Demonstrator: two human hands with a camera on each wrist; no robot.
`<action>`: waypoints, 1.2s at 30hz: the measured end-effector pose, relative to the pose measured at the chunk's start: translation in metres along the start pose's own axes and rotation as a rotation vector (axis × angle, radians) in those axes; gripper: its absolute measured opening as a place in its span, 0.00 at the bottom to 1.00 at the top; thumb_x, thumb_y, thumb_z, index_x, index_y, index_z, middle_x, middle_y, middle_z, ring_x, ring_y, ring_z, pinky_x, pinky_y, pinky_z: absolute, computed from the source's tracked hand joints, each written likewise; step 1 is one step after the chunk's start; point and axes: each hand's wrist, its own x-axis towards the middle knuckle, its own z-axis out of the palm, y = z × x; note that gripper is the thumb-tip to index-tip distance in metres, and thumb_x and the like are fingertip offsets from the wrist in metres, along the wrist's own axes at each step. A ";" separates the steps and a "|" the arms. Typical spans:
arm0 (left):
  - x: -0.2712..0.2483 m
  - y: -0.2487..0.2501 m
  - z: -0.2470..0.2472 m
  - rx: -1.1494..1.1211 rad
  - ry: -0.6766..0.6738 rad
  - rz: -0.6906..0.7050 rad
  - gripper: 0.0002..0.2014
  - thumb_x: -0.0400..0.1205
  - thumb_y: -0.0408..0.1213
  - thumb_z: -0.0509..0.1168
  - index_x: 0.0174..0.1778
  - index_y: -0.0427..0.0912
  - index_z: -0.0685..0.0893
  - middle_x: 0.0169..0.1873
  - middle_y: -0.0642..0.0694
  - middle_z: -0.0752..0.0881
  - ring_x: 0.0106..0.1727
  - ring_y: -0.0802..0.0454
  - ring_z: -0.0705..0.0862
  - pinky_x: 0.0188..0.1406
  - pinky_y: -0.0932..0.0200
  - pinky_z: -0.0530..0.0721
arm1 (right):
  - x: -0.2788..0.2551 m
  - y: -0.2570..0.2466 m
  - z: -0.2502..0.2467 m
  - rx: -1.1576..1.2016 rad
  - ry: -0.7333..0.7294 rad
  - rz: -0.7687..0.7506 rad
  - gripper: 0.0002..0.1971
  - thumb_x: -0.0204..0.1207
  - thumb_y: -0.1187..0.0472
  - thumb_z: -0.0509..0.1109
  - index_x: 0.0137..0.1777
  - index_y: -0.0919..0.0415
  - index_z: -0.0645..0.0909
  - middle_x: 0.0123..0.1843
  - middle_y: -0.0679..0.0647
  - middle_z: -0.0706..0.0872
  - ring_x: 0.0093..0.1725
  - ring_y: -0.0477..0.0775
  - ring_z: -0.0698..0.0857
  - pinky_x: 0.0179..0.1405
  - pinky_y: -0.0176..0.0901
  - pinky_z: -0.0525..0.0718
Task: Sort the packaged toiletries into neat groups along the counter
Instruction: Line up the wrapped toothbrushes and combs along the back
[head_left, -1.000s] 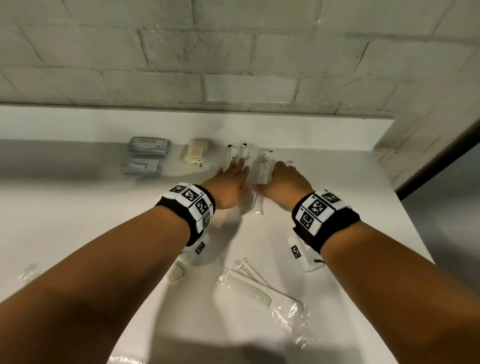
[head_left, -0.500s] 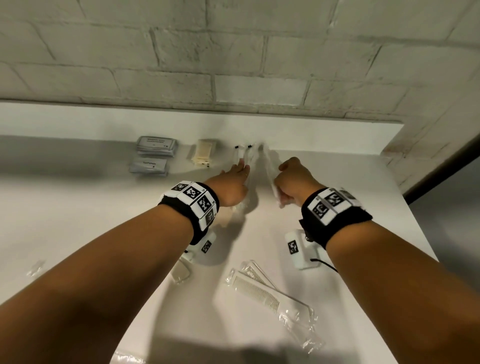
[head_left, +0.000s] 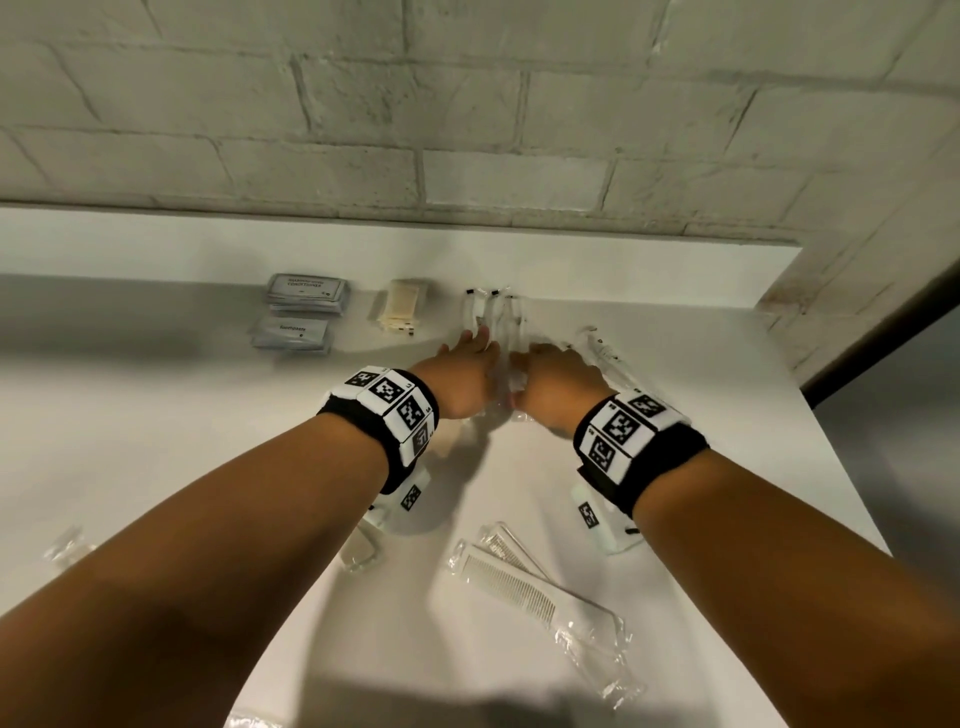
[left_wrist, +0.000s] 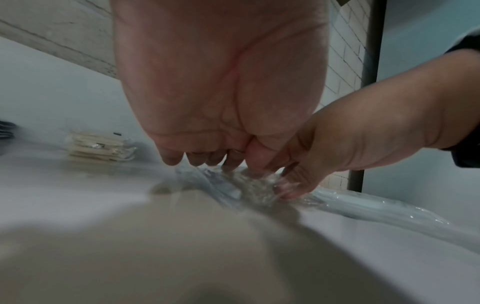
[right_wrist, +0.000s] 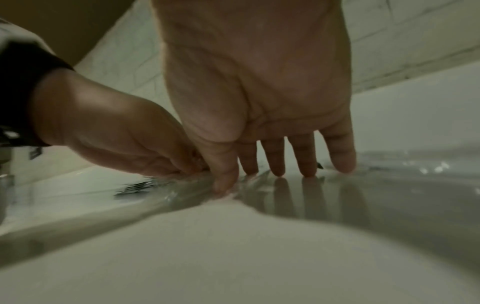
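**Clear plastic under both hands at the back of the table**

Clear wrappers crinkle beneath the fingers. The left hand (head_left: 462, 376) lies with fingers stretched out, tips pressing down on the wrapped toothbrushes (head_left: 493, 322) lined up near the back edge of the white table (head_left: 156, 441). The right hand (head_left: 558, 382) sits just beside it, thumbs almost meeting, its fingers spread and straight, tips down on the same crinkled plastic; it grips nothing. One more clear packet (head_left: 602, 348) lies just to the right of that hand.

Moving outward to the left: a small stack of cream packets (head_left: 400, 309), then two piles of grey sachets (head_left: 301, 317) near the wall. Nearer the person, between the forearms, two wrapped white combs (head_left: 524, 587) lie at a slant, well apart from the sorted row. A scrap of clear wrapper (head_left: 65, 545) sits far left.
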 end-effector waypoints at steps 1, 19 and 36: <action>0.001 0.001 0.001 0.015 -0.018 0.010 0.28 0.87 0.42 0.52 0.82 0.34 0.58 0.84 0.34 0.47 0.84 0.35 0.43 0.80 0.31 0.50 | 0.004 0.001 0.002 -0.027 -0.014 -0.011 0.26 0.78 0.51 0.65 0.76 0.42 0.69 0.77 0.53 0.71 0.74 0.66 0.72 0.69 0.62 0.75; -0.001 0.030 -0.003 0.105 0.085 0.125 0.30 0.88 0.46 0.49 0.84 0.41 0.50 0.85 0.43 0.46 0.85 0.38 0.40 0.81 0.36 0.43 | -0.057 0.068 -0.037 -0.079 -0.088 0.402 0.20 0.74 0.55 0.74 0.63 0.62 0.79 0.51 0.55 0.86 0.53 0.59 0.85 0.46 0.44 0.79; 0.000 0.031 0.003 0.118 0.044 0.077 0.30 0.87 0.50 0.48 0.84 0.43 0.51 0.85 0.44 0.46 0.85 0.38 0.41 0.80 0.35 0.42 | -0.019 0.048 -0.036 0.361 0.169 0.147 0.21 0.76 0.70 0.61 0.68 0.58 0.80 0.68 0.57 0.83 0.65 0.58 0.82 0.61 0.42 0.80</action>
